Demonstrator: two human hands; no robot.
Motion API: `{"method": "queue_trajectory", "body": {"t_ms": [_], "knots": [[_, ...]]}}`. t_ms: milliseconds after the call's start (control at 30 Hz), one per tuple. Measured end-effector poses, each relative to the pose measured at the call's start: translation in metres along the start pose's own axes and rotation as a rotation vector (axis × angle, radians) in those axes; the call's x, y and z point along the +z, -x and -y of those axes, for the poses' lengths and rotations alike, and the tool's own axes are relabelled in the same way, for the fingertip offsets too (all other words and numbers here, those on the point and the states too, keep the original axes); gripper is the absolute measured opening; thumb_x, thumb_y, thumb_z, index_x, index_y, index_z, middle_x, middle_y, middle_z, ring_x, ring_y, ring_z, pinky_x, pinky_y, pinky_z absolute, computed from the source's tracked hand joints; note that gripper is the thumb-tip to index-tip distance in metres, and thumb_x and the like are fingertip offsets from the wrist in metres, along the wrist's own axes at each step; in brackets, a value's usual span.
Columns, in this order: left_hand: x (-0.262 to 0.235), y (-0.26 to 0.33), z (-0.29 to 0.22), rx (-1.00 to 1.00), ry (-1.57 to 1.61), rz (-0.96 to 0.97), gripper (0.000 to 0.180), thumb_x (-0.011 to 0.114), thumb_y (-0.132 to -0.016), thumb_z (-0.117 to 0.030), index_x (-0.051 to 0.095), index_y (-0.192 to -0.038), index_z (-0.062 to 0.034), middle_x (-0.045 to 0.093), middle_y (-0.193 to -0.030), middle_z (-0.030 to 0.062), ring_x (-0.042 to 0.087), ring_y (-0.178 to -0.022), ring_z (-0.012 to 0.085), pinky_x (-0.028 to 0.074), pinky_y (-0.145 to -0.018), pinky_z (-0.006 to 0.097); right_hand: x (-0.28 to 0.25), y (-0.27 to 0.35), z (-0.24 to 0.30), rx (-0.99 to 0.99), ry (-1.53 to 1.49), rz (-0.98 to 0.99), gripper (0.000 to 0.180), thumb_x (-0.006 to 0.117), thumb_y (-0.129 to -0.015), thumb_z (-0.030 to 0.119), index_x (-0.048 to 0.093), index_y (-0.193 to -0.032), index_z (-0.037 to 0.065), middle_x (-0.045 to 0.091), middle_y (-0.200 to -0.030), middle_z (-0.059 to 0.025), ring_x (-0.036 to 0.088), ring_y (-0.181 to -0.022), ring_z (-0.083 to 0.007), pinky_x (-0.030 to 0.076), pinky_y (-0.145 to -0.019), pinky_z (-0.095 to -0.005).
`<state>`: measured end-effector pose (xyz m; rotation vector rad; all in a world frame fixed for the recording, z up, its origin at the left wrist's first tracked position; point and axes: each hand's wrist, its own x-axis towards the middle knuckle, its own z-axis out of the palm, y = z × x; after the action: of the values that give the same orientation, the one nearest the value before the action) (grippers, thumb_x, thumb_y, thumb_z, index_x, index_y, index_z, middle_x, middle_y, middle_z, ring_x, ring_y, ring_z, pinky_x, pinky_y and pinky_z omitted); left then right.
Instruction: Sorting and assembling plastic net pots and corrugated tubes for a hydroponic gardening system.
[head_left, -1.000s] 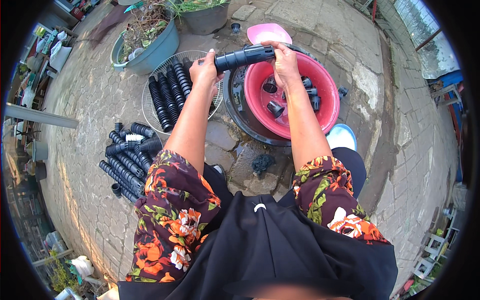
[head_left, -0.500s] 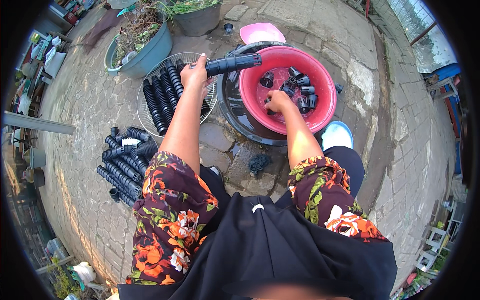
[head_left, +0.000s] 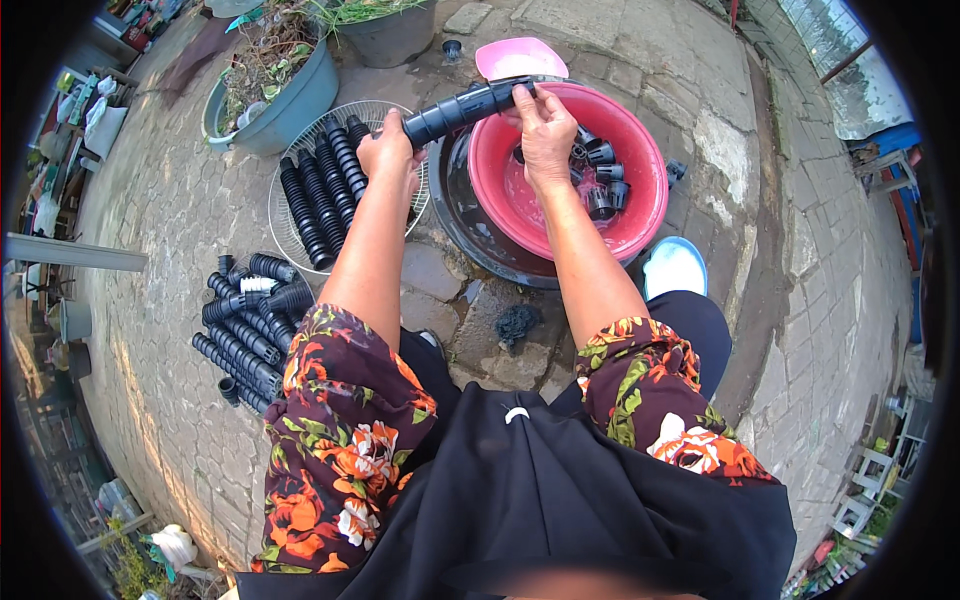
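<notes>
In the head view, both hands held one long black stack of pots [head_left: 462,105] level above the near rim of the red basin [head_left: 640,215]. The left hand [head_left: 392,158] was clamped around the stack's left end, over the wire basket [head_left: 283,215]; the right hand [head_left: 545,125] was closed on its right end, fingers curled over the top, above the basin. In the basin, loose black pots [head_left: 598,180] lay in shallow water, and the basin sat inside a wider black tub [head_left: 470,225]. The basket held more black stacks side by side. On the stone paving [head_left: 170,330] to the left lay a further pile of stacks [head_left: 245,325]. A pink scoop [head_left: 520,58] rested just behind the basin, and a grey planter [head_left: 280,90] stood beyond the basket.
</notes>
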<state>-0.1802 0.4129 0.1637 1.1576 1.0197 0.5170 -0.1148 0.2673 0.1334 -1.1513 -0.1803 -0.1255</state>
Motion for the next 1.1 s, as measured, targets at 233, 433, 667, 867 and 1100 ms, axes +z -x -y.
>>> {"method": "queue_trajectory", "body": {"t_ms": [233, 433, 667, 867, 1100], "knots": [[-0.004, -0.003, 0.001, -0.01, -0.068, 0.091, 0.036, 0.064, -0.077, -0.029, 0.048, -0.094, -0.0034, 0.053, -0.083, 0.0106, 0.056, -0.066, 0.0215, 0.051, -0.05, 0.032, -0.063, -0.045, -0.062, 0.146, 0.543, 0.119, 0.042, 0.039, -0.089, 0.034, 0.052, -0.116, 0.005, 0.057, -0.103, -0.0203, 0.057, -0.095, -0.0266, 0.047, -0.077, -0.0356], [-0.017, -0.003, -0.001, -0.009, -0.156, 0.095, 0.036, 0.064, -0.077, -0.031, 0.048, -0.094, -0.003, 0.054, -0.081, 0.0083, 0.057, -0.065, 0.0178, 0.051, -0.049, 0.029, -0.069, -0.016, -0.098, 0.182, 1.532, 0.536, 0.055, 0.052, -0.082, 0.04, 0.039, -0.126, 0.009, 0.037, -0.128, -0.0255, 0.039, -0.117, -0.0407, 0.03, -0.097, -0.0505], [-0.019, -0.01, 0.002, 0.02, -0.206, 0.09, 0.038, 0.064, -0.077, -0.032, 0.049, -0.096, -0.0021, 0.055, -0.079, 0.0066, 0.056, -0.063, 0.0153, 0.051, -0.049, 0.027, -0.06, 0.004, -0.092, 0.339, 1.457, 0.376, 0.058, 0.067, -0.066, 0.031, 0.049, -0.116, 0.008, 0.054, -0.106, -0.0246, 0.05, -0.104, -0.0389, 0.043, -0.086, -0.0436], [-0.018, -0.013, 0.002, 0.011, -0.26, 0.059, 0.049, 0.066, -0.076, -0.03, 0.043, -0.108, 0.0006, 0.055, -0.082, 0.0079, 0.057, -0.063, 0.0152, 0.051, -0.047, 0.027, -0.065, -0.021, -0.073, 0.552, 0.204, -0.281, 0.038, 0.068, -0.07, 0.015, 0.054, -0.104, 0.007, 0.059, -0.085, -0.0051, 0.057, -0.074, -0.0154, 0.048, -0.056, -0.0306], [0.01, -0.005, 0.009, -0.03, -0.054, 0.047, 0.046, 0.064, -0.077, -0.029, 0.045, -0.105, 0.0016, 0.055, -0.084, 0.0119, 0.057, -0.063, 0.0218, 0.051, -0.049, 0.031, -0.027, -0.03, -0.003, 0.104, -0.071, -0.015, 0.036, 0.064, -0.077, 0.006, 0.054, -0.111, -0.002, 0.059, -0.093, -0.0045, 0.057, -0.079, -0.0114, 0.051, -0.065, -0.0269]]}}
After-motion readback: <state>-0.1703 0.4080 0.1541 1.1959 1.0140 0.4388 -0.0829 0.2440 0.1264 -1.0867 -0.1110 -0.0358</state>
